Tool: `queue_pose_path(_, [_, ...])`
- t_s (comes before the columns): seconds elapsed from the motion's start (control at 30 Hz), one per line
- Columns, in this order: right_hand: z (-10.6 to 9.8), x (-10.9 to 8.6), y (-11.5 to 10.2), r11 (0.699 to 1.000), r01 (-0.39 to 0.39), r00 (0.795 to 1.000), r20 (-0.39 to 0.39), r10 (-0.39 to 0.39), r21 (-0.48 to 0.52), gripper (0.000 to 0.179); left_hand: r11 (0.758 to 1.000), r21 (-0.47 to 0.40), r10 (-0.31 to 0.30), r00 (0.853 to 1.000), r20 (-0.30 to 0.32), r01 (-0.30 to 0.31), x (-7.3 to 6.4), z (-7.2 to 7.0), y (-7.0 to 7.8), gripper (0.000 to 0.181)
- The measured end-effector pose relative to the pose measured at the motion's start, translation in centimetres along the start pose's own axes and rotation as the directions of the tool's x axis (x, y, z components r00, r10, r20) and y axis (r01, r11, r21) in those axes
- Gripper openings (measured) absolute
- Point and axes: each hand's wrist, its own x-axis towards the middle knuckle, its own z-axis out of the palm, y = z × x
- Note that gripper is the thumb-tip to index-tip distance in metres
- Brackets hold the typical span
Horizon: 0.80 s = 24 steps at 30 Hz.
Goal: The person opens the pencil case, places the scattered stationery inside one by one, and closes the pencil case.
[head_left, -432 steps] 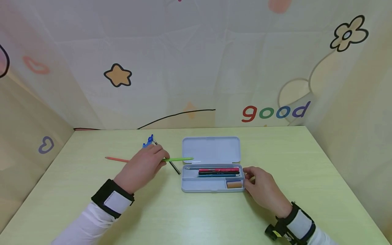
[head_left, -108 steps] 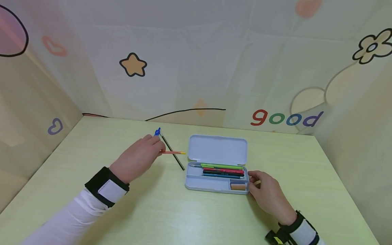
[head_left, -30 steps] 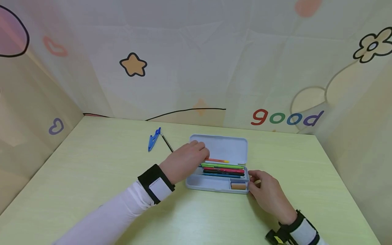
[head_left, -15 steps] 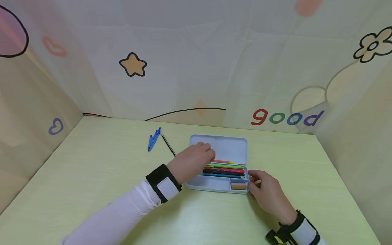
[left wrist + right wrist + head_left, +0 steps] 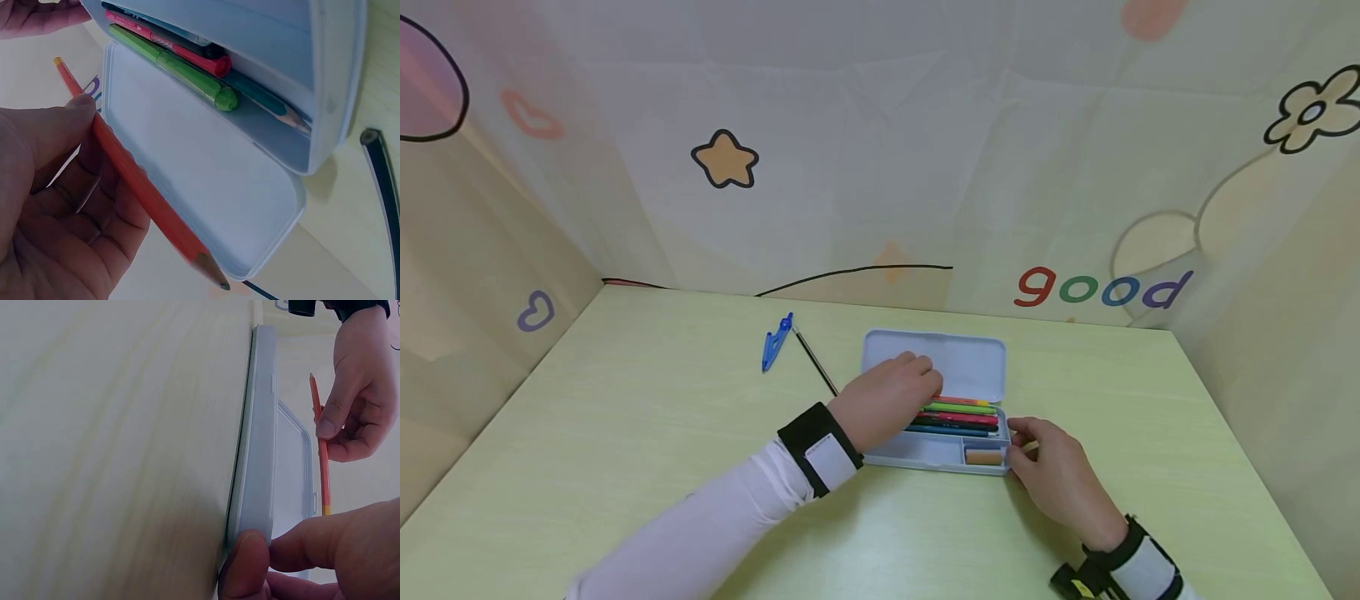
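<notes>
My left hand (image 5: 891,398) pinches an orange pencil (image 5: 147,194) between thumb and fingers, above the open pale blue pencil case (image 5: 917,451). In the right wrist view the pencil stands clear of the case. Inside the long compartment lie a green pen (image 5: 169,65), a red pen (image 5: 194,58), a black pen and a teal pencil (image 5: 265,97). A tan eraser (image 5: 983,457) sits in the small front compartment. My right hand (image 5: 1060,475) grips the right end of the case, thumb and fingers at its edge, as the right wrist view shows.
Left of the case, a blue compass (image 5: 777,342) lies on the table (image 5: 647,417). Beside it is a thin black pencil (image 5: 815,360), its near end next to my left hand. The case's lid (image 5: 970,362) lies back behind the tray. A printed curtain stands behind.
Earlier the left hand carried the green pen, which now lies in the case. It then took the orange pencil from the table and moved right over the case. The right hand stays at the case's end.
</notes>
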Motion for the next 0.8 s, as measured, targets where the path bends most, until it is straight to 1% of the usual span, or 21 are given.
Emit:
queue_pose_path(0.2, [0.0, 0.0, 0.0, 1.0, 0.003, 1.0, 0.0, -0.003, -0.006, 0.042, 1.0, -0.017, -0.008, 1.0, 0.013, 0.009, 0.5, 0.4, 0.4, 0.018])
queue_pose_path(0.33, [0.0, 0.0, 0.0, 1.0, 0.0, 1.0, 0.002, 0.0, -0.007, 0.042, 1.0, -0.021, -0.015, 1.0, 0.015, 0.015, 0.8, 0.9, 0.5, 0.012])
queue_pose_path(0.43, [0.0, 0.0, 0.0, 1.0, 0.002, 1.0, 0.001, -0.002, -0.007, 0.042, 1.0, -0.01, -0.013, 1.0, 0.009, 0.013, 1.0, 1.2, 0.6, 0.009])
queue_pose_path(0.63, [0.0, 0.0, 0.0, 1.0, 0.002, 1.0, 0.0, -0.002, -0.009, 0.042, 1.0, 0.02, 0.001, 1.0, -0.007, -0.001, 1.4, 1.6, 0.8, 0.009])
queue_pose_path(0.8, [0.0, 0.1, 0.0, 1.0, -0.01, 1.0, 0.004, 0.01, -0.002, 0.042, 1.0, 0.023, -0.003, 1.0, 0.007, 0.003, 1.7, 1.9, 1.0, 0.009])
